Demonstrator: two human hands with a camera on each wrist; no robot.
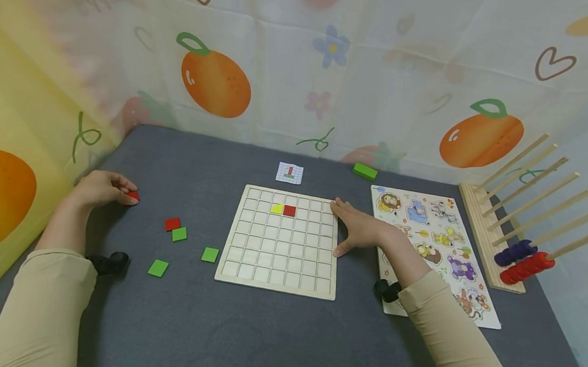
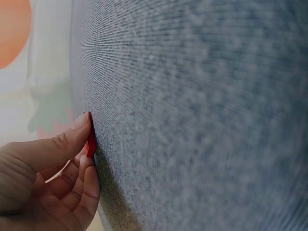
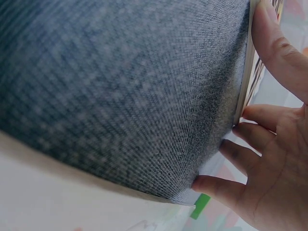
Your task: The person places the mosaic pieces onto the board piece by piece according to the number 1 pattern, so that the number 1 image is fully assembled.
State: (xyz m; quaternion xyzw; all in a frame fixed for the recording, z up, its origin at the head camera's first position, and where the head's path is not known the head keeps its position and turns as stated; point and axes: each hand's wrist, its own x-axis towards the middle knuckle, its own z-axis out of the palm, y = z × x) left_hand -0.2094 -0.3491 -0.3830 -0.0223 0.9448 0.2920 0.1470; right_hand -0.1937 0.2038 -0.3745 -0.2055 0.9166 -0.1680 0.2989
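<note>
At the table's left side my left hand [image 1: 105,188] pinches a red tile [image 1: 132,195] between thumb and fingers. In the left wrist view, that tile [image 2: 89,142] is tilted on edge right at the table surface. My right hand [image 1: 359,225] rests with spread, fairly straight fingers along the right edge of a wooden grid board [image 1: 274,286]. Thumb and fingertips touch the board's side [image 3: 245,82] in the right wrist view. On the grid, a yellow piece [image 1: 276,208] lies beside a red square [image 1: 290,211] in an upper row.
Left of the board lie another red tile [image 1: 172,224] and several green tiles [image 1: 158,268]. Behind it are a small pattern card [image 1: 289,173] and a green block [image 1: 365,171]. An animal puzzle board [image 1: 469,270] and a peg rack with beads [image 1: 495,238] stand to the right.
</note>
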